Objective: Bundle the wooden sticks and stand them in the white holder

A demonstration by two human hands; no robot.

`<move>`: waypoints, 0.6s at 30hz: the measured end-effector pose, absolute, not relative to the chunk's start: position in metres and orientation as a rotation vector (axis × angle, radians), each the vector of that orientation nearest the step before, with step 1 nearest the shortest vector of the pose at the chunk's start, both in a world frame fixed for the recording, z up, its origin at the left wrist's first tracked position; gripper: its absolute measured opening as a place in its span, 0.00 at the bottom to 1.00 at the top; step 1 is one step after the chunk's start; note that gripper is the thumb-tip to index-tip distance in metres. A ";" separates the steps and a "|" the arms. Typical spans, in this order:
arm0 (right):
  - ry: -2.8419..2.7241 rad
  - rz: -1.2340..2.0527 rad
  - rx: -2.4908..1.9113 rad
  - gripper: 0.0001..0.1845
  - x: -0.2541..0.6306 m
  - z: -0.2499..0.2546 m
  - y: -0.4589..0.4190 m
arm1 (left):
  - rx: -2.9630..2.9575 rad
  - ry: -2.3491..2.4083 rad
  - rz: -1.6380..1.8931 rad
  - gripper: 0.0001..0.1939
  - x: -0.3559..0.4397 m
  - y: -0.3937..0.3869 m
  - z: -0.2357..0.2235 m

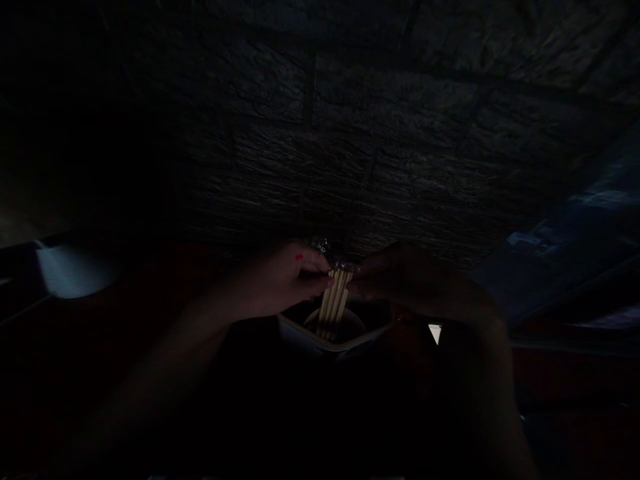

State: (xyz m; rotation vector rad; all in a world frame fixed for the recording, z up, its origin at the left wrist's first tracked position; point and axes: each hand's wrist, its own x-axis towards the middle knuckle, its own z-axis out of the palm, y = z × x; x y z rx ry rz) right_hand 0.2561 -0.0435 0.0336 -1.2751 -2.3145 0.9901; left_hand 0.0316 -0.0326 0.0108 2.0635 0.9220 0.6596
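Note:
The view is very dark. Several pale, straight sticks (334, 307) stand side by side in a narrow bundle at the middle. Crinkled, shiny wrapping (343, 266) shows at their upper end. From the left, my left hand (295, 277) pinches the bundle's edge between thumb and fingers; a red spot marks this hand. My right hand (395, 277), deep in shadow, is closed at the opposite edge. Beneath them is an angular container (310, 337) with a pale rim, and a round edge shows inside it. The sticks' lower ends reach over that round edge.
A rough block-patterned surface (350, 120) fills the upper view. At the left sits a pale, rounded object (75, 270). Bluish sheet-like material (540, 233) lies at the right. A small bright triangular patch (435, 333) shows below my right wrist.

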 end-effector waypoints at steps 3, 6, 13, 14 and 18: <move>-2.319 0.975 -1.265 0.16 0.255 0.035 -0.044 | 2.078 0.915 0.668 0.07 0.032 -0.032 0.010; -2.317 0.964 -1.285 0.15 0.254 0.036 -0.045 | 2.092 0.886 0.667 0.07 0.032 -0.032 0.011; -2.324 0.966 -1.240 0.17 0.253 0.032 -0.041 | 2.112 0.932 0.644 0.07 0.036 -0.034 0.011; -2.328 0.967 -1.222 0.17 0.253 0.031 -0.040 | 2.119 0.942 0.641 0.07 0.037 -0.034 0.011; -2.335 0.983 -1.230 0.17 0.254 0.029 -0.039 | 2.146 0.977 0.619 0.09 0.038 -0.033 0.009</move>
